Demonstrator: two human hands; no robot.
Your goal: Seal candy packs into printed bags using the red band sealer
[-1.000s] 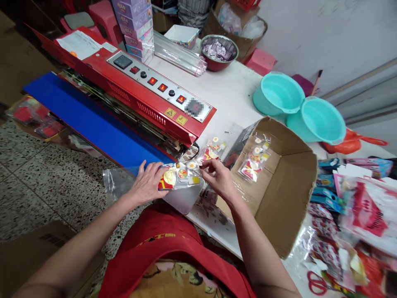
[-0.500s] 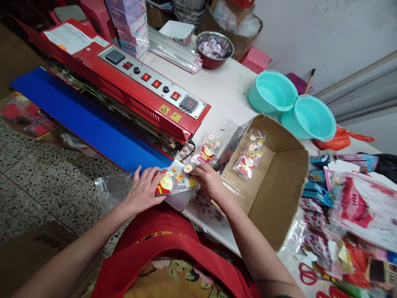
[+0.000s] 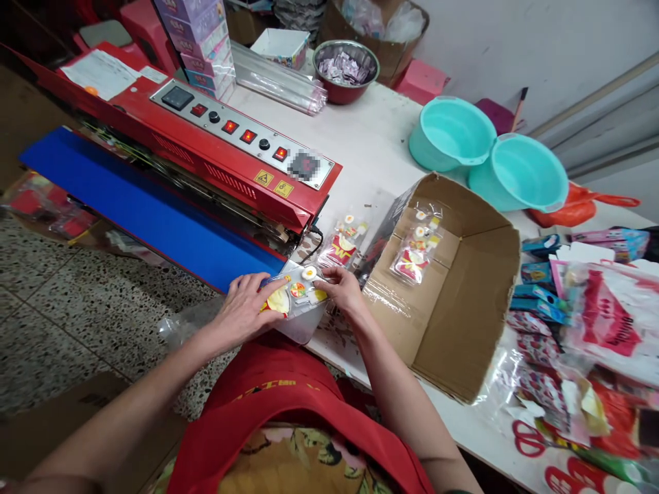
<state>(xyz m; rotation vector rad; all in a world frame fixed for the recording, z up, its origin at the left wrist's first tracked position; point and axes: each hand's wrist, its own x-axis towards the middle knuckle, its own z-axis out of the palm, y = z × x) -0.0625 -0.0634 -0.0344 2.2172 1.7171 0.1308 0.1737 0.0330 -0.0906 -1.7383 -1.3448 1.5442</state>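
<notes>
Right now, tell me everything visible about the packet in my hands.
The packet looks like shiny clear plastic. Inside show a fried-egg shape, a round multicoloured piece, a yellow piece and a yellow-and-red piece partly covered by your left hand. Your right hand pinches the other end. It lies face up over a pale translucent plate by the blue belt. Whether sealed is unclear.

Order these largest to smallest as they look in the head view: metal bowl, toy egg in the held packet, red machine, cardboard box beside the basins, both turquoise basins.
1. Red machine, belt included
2. Cardboard box
3. Turquoise basins: too alike to rank apart
4. Metal bowl
5. Toy egg in the packet
</notes>
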